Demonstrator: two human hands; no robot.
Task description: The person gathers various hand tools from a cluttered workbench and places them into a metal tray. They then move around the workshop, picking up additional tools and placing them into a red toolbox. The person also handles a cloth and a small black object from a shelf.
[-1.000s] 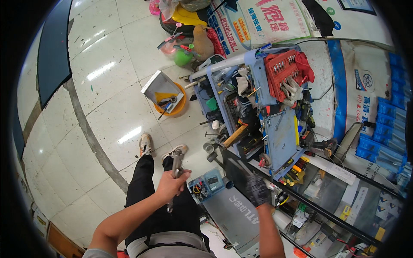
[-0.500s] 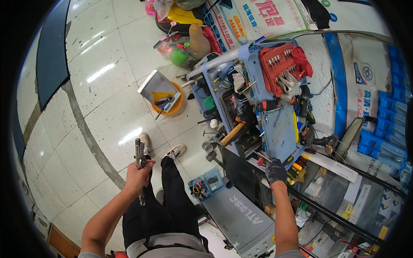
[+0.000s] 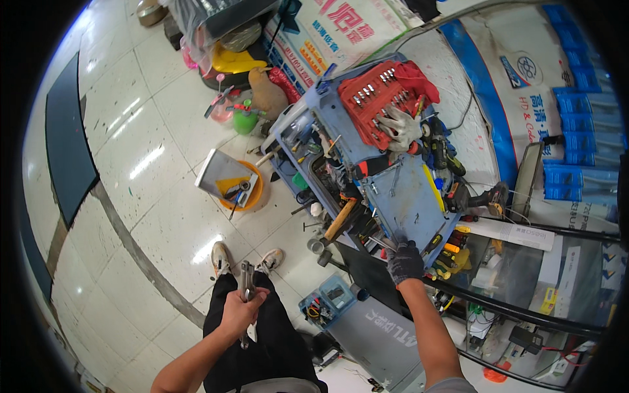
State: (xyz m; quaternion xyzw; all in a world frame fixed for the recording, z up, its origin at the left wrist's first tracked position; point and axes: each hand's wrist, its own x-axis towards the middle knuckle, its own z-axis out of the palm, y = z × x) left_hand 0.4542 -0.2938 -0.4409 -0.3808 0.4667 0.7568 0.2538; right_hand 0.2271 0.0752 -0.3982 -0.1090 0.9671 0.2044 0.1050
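In front of my legs, my left hand (image 3: pixel 240 313) is closed around a silver metal hand tool (image 3: pixel 247 280). Its jaw end points away from me and its other end shows below my fist; the exact kind is unclear. My right hand (image 3: pixel 405 262), in a dark grey glove, is at the near corner of the blue tool cart's top tray (image 3: pixel 411 208). Its fingers are curled, and thin metal shafts (image 3: pixel 380 242) lie beside the fingertips. What they grip is hidden. Yellow-handled screwdrivers (image 3: pixel 451 249) stand just right of this hand.
On the cart lie a red socket set case (image 3: pixel 373 105), a pale glove (image 3: pixel 400 128) and a wooden-handled tool (image 3: pixel 341 219). A cordless drill (image 3: pixel 481 198) is at its right. An orange bucket (image 3: pixel 257 196) stands on the floor. Near my right arm is a grey metal case (image 3: pixel 373 340).
My left hand has moved rightward with the metal tool, to in front of my legs. My right hand remains at the tray's near corner, fingers more curled. The whole view has shifted.
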